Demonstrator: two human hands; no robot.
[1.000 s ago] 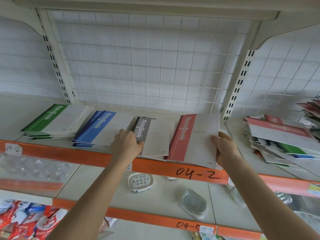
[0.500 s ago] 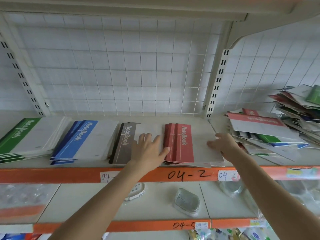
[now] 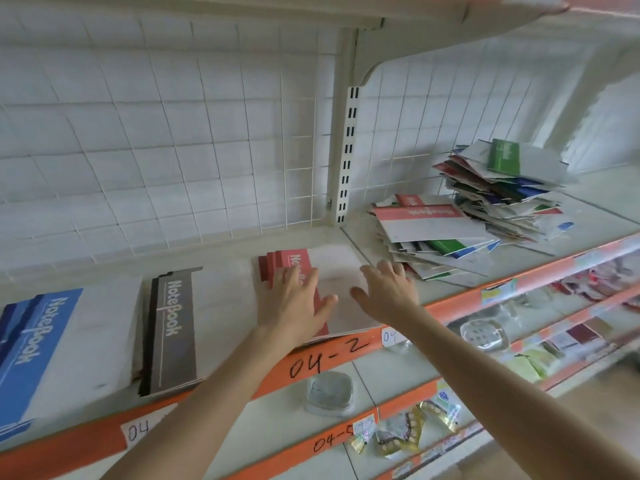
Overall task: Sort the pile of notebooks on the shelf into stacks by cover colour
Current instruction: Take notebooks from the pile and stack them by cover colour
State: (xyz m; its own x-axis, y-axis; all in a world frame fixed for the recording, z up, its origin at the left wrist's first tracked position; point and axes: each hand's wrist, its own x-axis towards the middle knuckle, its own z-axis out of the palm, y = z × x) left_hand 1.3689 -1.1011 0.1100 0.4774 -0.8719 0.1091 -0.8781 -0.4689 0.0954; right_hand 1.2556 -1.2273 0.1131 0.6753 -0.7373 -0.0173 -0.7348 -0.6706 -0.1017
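Three sorted stacks lie along the shelf (image 3: 69,448). The blue stack (image 3: 41,344) is at the far nine o'clock side of the view, and the grey stack (image 3: 173,327) is just beside it. The red stack (image 3: 341,271) sits a little apart, near the middle.

The left hand (image 3: 294,303) lies flat on the red stack. Its fingers are straight and close together over the red spine band, and its thumb is splayed towards three o'clock. It presses down and curls round nothing.

The right hand (image 3: 388,296) sits at three o'clock of the left hand, over the stack's right edge. Its fingers are spread and pinch nothing. Motion blur makes it hard to tell whether its palm touches the cover or hangs just above it.

The unsorted pile (image 3: 433,226) is at about two o'clock from the right hand. It is a loose heap of notebooks in red, green and blue, topped by a red-banded one. A taller, messier heap (image 3: 502,178) stands behind it at one o'clock with a green cover on top.

A white wire grid (image 3: 173,150) backs the shelf at twelve o'clock. On the lower shelf (image 3: 270,420), at six o'clock of the hands, sits a clear plastic tub (image 3: 329,393). A soap dish (image 3: 483,336) lies at four o'clock, with shiny packets (image 3: 401,431) near the front edge.
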